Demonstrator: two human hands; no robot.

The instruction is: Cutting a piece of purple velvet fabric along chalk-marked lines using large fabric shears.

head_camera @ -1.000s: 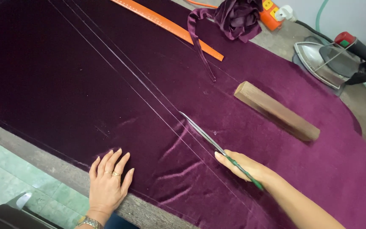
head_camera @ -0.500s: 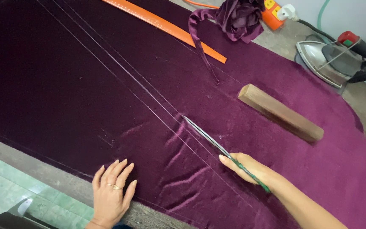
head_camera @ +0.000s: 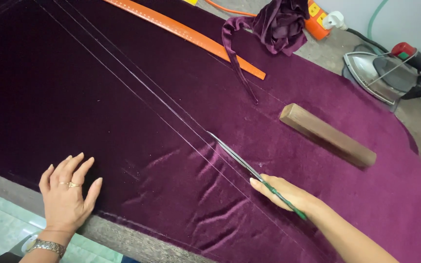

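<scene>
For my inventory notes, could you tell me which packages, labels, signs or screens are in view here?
No packages, signs or screens show.
Orange ruler: long flat strip lying across the purple velvet at top; fine marks along it, too small to tell.
Orange power strip: top edge, blocky, with yellow sockets.

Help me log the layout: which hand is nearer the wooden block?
Right. The right hand grips the scissors just below-left of the wooden block; the left hand lies flat on the purple fabric far left.
</scene>
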